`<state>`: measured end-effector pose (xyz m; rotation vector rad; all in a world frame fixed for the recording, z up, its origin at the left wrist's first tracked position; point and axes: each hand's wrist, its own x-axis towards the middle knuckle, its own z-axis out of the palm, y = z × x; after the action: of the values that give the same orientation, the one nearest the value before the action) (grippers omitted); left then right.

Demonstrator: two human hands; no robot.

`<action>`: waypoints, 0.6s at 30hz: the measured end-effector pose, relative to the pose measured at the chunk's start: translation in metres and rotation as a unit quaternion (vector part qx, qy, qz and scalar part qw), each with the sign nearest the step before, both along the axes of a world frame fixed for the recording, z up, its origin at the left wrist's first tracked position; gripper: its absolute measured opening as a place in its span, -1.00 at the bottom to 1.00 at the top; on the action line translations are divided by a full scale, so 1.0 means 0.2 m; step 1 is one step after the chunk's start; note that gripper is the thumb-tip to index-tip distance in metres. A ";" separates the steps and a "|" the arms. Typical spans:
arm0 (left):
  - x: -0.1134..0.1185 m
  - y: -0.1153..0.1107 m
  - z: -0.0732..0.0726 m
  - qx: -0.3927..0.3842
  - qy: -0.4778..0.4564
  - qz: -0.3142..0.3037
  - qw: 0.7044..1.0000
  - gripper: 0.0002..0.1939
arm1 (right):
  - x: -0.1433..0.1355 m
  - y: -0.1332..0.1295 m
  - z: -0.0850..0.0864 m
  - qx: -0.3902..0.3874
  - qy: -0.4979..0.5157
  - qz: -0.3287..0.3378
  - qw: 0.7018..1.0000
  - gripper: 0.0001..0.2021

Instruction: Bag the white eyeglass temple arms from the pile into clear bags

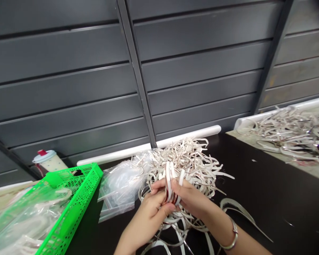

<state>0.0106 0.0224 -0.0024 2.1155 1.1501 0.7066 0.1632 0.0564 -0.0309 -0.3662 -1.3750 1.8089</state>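
Note:
Both hands meet at the front of a tangled pile of thin white and brown strips (194, 156). Between them is a small bundle of curved strips (170, 180), standing up from the fingers. My left hand (154, 205) is closed around the bundle's lower left side, its thumb lying across the front. My right hand (187, 194) grips the same bundle from the right, thumb against the strips. A metal bracelet (232, 235) circles the right wrist. Fingertips behind the bundle are partly hidden.
Clear plastic bags (122, 184) lie left of the pile. A green perforated basket (77, 209) holding bagged strips stands farther left, with a lidded cup (50, 161) behind it. More strips (295, 131) cover a surface at right. A loose strip (244, 210) rests on the black table (276, 198).

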 end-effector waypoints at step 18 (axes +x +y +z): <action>0.06 -0.02 -0.06 -0.108 -0.176 -0.019 0.978 -0.67 | 0.00 -0.04 0.02 -0.032 -0.046 -0.086 0.995 -0.59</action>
<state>0.0225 0.0176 -0.0137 1.7422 0.9420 0.8560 0.1630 0.0492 -0.0276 -0.5916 -1.3069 1.7141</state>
